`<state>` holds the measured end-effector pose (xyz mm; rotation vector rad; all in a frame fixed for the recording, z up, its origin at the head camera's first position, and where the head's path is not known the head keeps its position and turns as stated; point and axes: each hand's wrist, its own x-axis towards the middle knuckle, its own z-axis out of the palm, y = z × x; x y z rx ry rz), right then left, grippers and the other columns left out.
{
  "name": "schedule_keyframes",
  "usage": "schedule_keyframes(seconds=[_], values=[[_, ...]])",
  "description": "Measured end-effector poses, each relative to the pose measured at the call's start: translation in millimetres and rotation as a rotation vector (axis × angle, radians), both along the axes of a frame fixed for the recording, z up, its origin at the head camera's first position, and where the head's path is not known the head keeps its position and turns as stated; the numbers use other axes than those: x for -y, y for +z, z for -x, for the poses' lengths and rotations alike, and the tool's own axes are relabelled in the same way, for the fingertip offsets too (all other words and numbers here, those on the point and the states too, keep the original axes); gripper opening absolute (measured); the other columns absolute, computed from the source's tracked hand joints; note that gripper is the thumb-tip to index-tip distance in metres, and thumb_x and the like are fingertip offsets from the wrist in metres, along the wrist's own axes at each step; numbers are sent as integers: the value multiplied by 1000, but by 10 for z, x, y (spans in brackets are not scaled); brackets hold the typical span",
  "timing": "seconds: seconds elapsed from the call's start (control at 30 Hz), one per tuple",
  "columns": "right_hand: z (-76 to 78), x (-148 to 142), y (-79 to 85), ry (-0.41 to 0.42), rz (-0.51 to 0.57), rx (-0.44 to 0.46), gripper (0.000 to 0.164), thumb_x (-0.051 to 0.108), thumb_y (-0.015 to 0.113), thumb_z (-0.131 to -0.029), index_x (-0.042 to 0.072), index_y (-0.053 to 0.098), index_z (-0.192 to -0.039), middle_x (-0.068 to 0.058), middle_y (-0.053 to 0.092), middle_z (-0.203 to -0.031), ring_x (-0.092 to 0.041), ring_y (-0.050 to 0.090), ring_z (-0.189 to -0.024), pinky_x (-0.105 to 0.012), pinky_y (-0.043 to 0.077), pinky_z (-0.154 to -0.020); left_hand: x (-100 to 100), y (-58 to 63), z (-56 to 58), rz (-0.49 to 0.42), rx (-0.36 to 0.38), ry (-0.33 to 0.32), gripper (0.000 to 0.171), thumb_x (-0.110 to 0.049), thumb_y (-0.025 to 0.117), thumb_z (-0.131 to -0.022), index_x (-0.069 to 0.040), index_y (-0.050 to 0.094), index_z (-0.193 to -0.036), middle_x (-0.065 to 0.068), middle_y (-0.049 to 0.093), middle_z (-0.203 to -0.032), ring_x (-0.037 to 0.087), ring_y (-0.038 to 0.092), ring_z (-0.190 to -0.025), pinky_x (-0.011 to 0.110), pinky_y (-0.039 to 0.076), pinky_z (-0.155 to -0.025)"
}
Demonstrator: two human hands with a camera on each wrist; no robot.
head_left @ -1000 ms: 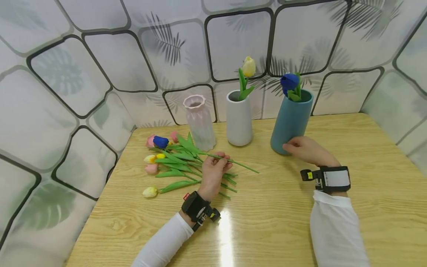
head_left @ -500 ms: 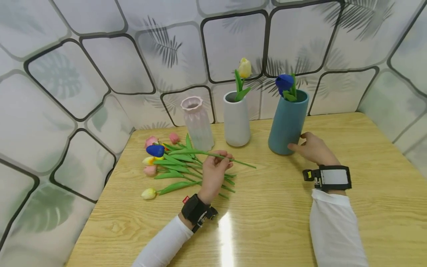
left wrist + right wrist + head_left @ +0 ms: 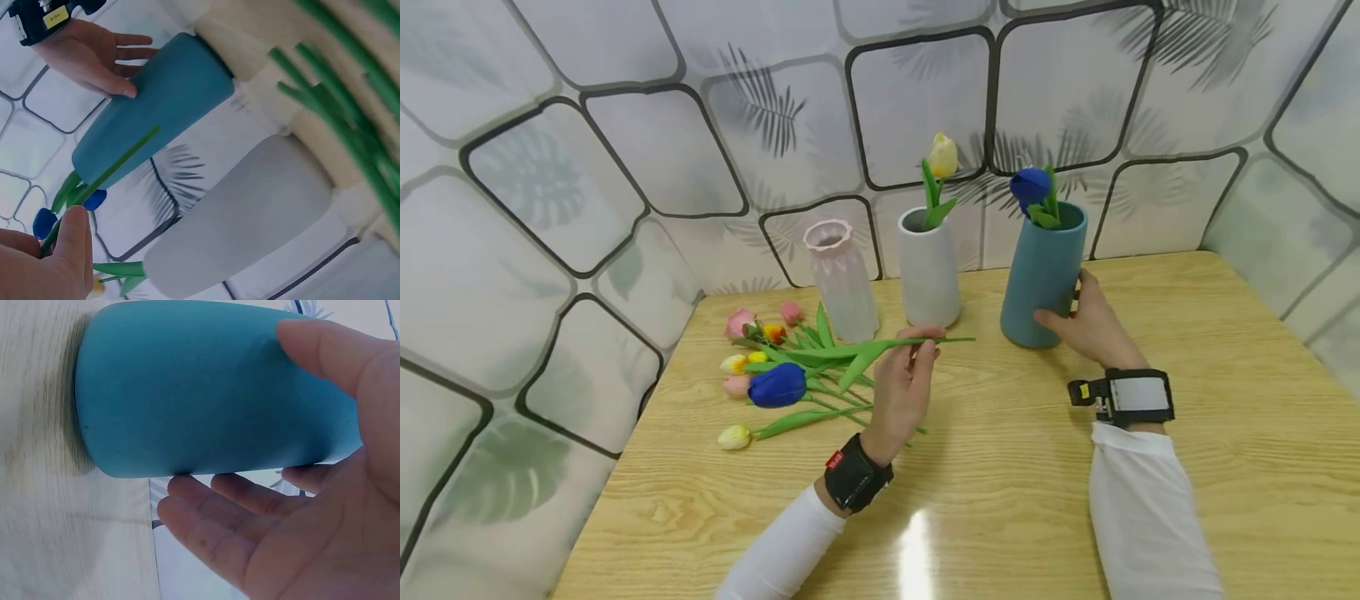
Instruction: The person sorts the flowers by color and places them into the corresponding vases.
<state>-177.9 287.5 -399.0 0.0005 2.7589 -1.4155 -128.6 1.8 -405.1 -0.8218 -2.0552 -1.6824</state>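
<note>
My left hand (image 3: 904, 392) pinches the green stem of a blue tulip (image 3: 777, 385) between thumb and fingers. The bloom points left, above several loose tulips, and the stem's end sticks out to the right of the hand. In the left wrist view that stem (image 3: 119, 164) crosses in front of the teal vase. At the teal vase (image 3: 1041, 283), my right hand (image 3: 1093, 325) has its thumb against the front and its fingers along the right side. The right wrist view has the fingertips (image 3: 181, 484) at the vase's edge, palm apart from it. Another blue tulip (image 3: 1030, 187) stands in this vase.
A white vase (image 3: 928, 283) with one cream tulip (image 3: 942, 156) stands left of the teal one. Farther left is a ribbed pink vase (image 3: 842, 287). Pink, yellow and orange tulips lie on the wooden table (image 3: 1000, 500), including a pale yellow tulip (image 3: 734, 437). A patterned backdrop (image 3: 917, 108) rises behind.
My left hand has raised the blue tulip off the pile, its bloom swinging toward me. My right hand has shifted up along the teal vase's right side, fingers spreading beside it.
</note>
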Motion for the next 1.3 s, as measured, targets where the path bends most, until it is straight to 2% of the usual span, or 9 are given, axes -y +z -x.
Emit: schedule_keyframes(seconds=[0.07, 0.2, 0.4, 0.57, 0.7, 0.83, 0.93, 1.13, 1.3], values=[[1, 0, -3, 7, 9, 4, 101, 34, 58, -100, -3, -20, -152, -40, -1, -156, -59, 20, -139, -68, 30, -106, -48, 43, -12, 43, -40, 8, 23, -2, 43, -105, 3, 57, -123, 20, 62, -120, 30, 64, -99, 33, 55, -86], [-1, -9, 1, 16, 7, 20, 102, 37, 57, -100, -3, -21, -152, -38, -6, -157, -59, 17, -140, -69, 28, -107, -134, 161, -15, 59, -148, -33, 25, 2, 43, -104, 6, 54, -126, 22, 59, -122, 31, 61, -103, 34, 51, -86], [15, -22, 17, 22, -7, 14, 103, 39, 57, -100, -2, -21, -152, -37, -5, -158, -59, 18, -140, -69, 28, -107, -271, 426, 23, 72, -275, -62, 27, 1, 45, -104, 5, 55, -128, 21, 59, -122, 26, 58, -98, 32, 49, -85], [22, -15, -16, 21, 9, -1, 100, 36, 58, -100, -2, -18, -153, -38, 0, -157, -59, 21, -140, -68, 29, -107, -437, 639, 124, 37, -350, -97, 26, 4, 45, -103, 9, 54, -127, 19, 59, -105, 20, 43, -69, 30, 41, -70], [8, -8, -64, 25, 14, -3, 99, 35, 57, -100, -3, -17, -153, -38, 3, -157, -59, 24, -139, -67, 31, -107, -555, 737, 193, 26, -410, -121, 27, 11, 47, -99, 12, 53, -126, 19, 57, -93, 21, 44, -69, 30, 41, -71], [0, -12, -73, 30, 10, -13, 99, 36, 57, -100, -3, -17, -153, -38, 3, -157, -58, 23, -139, -68, 30, -107, -658, 802, 239, 36, -401, -141, 28, 10, 47, -100, 11, 52, -127, 24, 61, -106, 28, 58, -89, 27, 47, -83], [7, -28, -60, 30, 4, -10, 100, 39, 56, -100, -2, -18, -154, -37, 1, -158, -58, 21, -140, -68, 29, -107, -744, 863, 288, 28, -383, -149, 27, 7, 45, -102, 11, 52, -128, 26, 60, -117, 32, 59, -104, 27, 48, -92], [13, -83, -44, 31, -15, 4, 101, 44, 55, -100, 2, -19, -154, -35, 2, -159, -56, 21, -141, -68, 29, -107, -897, 993, 390, 17, -307, -132, 27, -2, 45, -105, 8, 55, -128, 22, 61, -125, 27, 62, -103, 21, 46, -90], [4, -122, -54, 40, -2, 7, 100, 43, 54, -100, 2, -19, -154, -34, 2, -159, -55, 20, -142, -67, 30, -107, -998, 1054, 459, 135, -256, -113, 31, -7, 44, -106, 7, 54, -132, 20, 59, -132, 22, 57, -124, 15, 41, -101]])
